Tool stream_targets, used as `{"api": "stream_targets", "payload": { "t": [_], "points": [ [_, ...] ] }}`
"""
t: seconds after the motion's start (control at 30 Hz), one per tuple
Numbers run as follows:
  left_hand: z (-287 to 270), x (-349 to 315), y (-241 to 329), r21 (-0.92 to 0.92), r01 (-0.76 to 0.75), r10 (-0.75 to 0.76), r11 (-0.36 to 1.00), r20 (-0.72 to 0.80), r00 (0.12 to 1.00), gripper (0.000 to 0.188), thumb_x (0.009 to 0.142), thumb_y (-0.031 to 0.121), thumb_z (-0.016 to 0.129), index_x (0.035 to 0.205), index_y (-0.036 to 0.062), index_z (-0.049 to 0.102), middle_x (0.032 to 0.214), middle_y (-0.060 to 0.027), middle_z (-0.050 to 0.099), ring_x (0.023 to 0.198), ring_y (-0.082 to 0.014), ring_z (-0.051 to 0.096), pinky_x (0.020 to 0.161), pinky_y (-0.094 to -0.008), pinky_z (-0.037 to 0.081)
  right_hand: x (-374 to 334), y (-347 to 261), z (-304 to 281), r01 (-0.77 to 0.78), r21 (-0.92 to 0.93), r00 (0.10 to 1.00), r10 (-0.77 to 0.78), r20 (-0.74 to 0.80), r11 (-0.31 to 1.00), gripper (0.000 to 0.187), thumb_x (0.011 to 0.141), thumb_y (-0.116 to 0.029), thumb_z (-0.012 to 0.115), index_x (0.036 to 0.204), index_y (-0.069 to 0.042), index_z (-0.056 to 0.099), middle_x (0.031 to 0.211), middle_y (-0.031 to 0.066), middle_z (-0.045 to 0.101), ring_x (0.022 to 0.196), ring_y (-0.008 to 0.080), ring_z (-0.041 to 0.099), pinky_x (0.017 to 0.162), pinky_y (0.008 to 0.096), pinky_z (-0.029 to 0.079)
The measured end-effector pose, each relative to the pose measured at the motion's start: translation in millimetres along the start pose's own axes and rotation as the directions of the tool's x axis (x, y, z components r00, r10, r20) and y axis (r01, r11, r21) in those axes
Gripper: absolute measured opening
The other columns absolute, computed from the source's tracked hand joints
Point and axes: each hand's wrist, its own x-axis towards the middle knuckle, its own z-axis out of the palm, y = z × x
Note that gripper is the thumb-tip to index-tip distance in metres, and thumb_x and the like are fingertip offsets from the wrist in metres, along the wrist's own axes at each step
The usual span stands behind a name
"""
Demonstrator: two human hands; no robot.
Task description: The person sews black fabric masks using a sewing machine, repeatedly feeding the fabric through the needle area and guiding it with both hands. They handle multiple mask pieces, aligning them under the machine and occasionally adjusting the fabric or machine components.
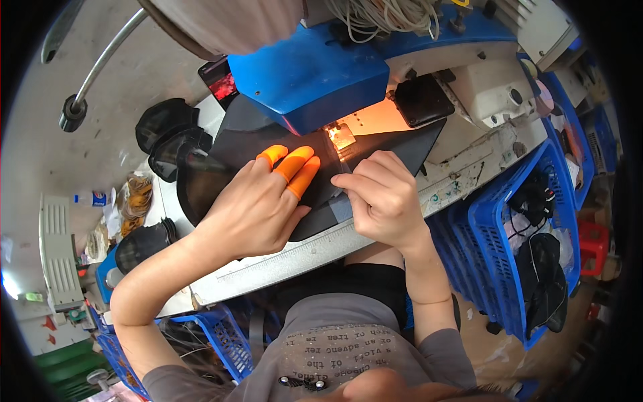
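The left hand (258,201) lies palm down on a dark fabric (316,141), fingers close together and laid flat, pinning it down rather than gripping; orange finger cots (295,165) cover three fingertips. The right hand (382,194) is curled, thumb and forefinger closed in a narrow pinch just below the lit presser foot (341,136); whether cloth or thread is between them I cannot tell. The fabric is on the sewing table (231,278), under the blue machine head (308,80), between the hands and near the table's front edge.

Along that front edge runs a printed ruler scale (295,249), its figures too small to read surely. Dark curved pieces (167,127) overhang the table's left edge; a screen (222,86) showing a red picture stands at its far left corner. A black rectangular object (424,100) sits toward the right end.

Beyond the left edge, a bottle (90,199) bears a blue label with pale lettering. The person's grey shirt (348,335) carries several printed lines, upside down from this view. Blue crates (485,251) stand off the table's right end.
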Motion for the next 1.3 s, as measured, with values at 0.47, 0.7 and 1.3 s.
{"api": "stream_targets", "payload": {
  "t": [0.47, 0.7, 1.3],
  "points": [
    [13, 3, -15, 0.118, -0.041, 0.054, 0.992, -0.104, 0.993, 0.058, 0.084, 0.025, 0.066, 0.133, -0.0038, 0.056, 0.134, -0.0177, 0.056, 0.111, -0.0362, 0.056, 0.095, -0.0404, 0.046, 2, -2, 1, -0.027, -0.056, 0.999, 0.026, -0.020, 0.998, 0.022, 0.065, 0.006, 0.066, 0.084, -0.003, 0.069, 0.071, 0.0051, 0.054, 0.067, 0.0248, 0.053, 0.065, 0.0364, 0.046],
    [16, 14, -29, 0.147, -0.007, 0.031, 0.989, -0.162, 0.986, 0.046, 0.090, 0.028, 0.061, 0.122, -0.0044, 0.063, 0.112, -0.0123, 0.064, 0.103, -0.0317, 0.056, 0.088, -0.0382, 0.046, 1, -3, 4, -0.053, -0.061, 0.998, 0.052, -0.026, 0.997, 0.022, 0.065, 0.006, 0.067, 0.084, -0.004, 0.070, 0.071, 0.0050, 0.054, 0.067, 0.0249, 0.053, 0.064, 0.0366, 0.046],
    [16, 20, -44, 0.255, 0.045, 0.014, 0.966, -0.228, 0.974, 0.035, 0.089, 0.029, 0.064, 0.105, -0.0008, 0.071, 0.109, -0.0153, 0.068, 0.106, -0.0351, 0.059, 0.090, -0.0379, 0.049, -3, 4, -9, -0.105, -0.019, 0.988, 0.102, -0.115, 0.994, 0.020, 0.064, 0.008, 0.070, 0.080, -0.004, 0.071, 0.068, 0.0039, 0.054, 0.064, 0.0234, 0.052, 0.059, 0.0345, 0.043]
  ]
}}
